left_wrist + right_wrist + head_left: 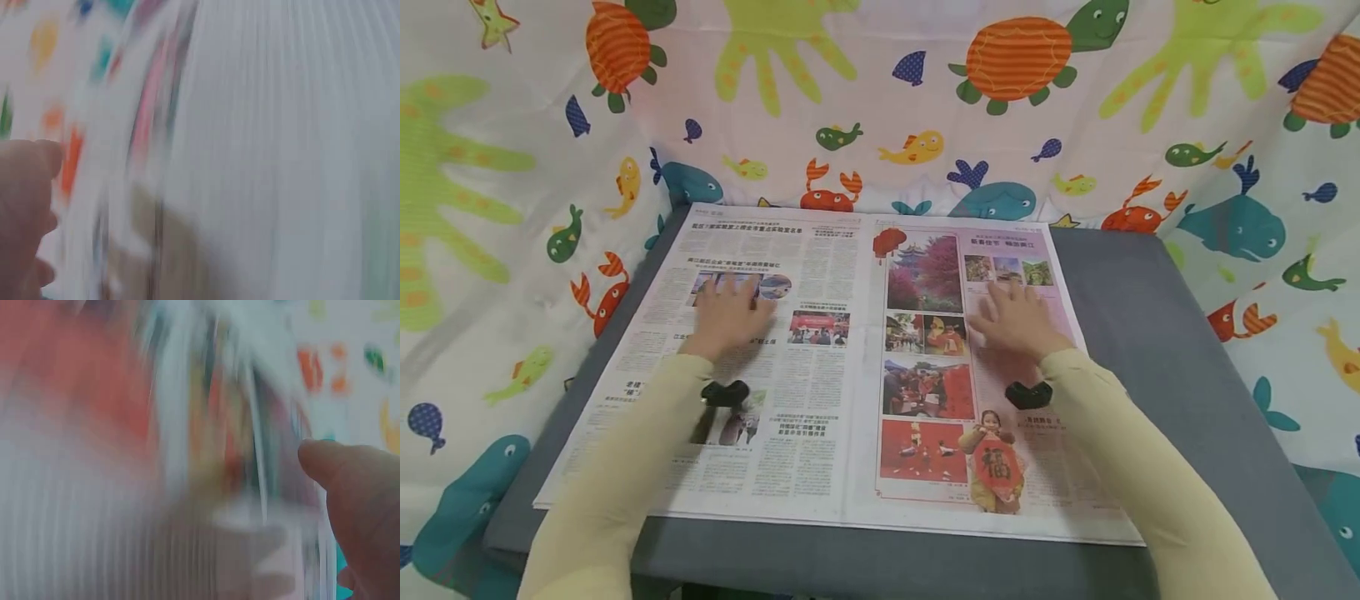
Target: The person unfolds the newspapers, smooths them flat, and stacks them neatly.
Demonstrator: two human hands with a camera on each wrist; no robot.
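An unfolded newspaper [854,400] lies flat, its two pages side by side with a fold down the middle. Over the upper part of the left page, my left hand [728,312] has its fingers spread, near a small photo. My right hand [1021,318] is likewise spread over the right page, beside the column of colour pictures. Neither hand holds anything. Whether they touch the paper I cannot tell. Both wrist views are blurred and show print, with part of the left hand [28,212] and right hand [362,494] at the outer edges.
Under the newspaper is a grey table [1165,400], visible along its right side and front edge. A white curtain [880,100] printed with sea animals hangs behind and at both sides. Each wrist carries a black band, the left band [726,393] and the right band [1028,395].
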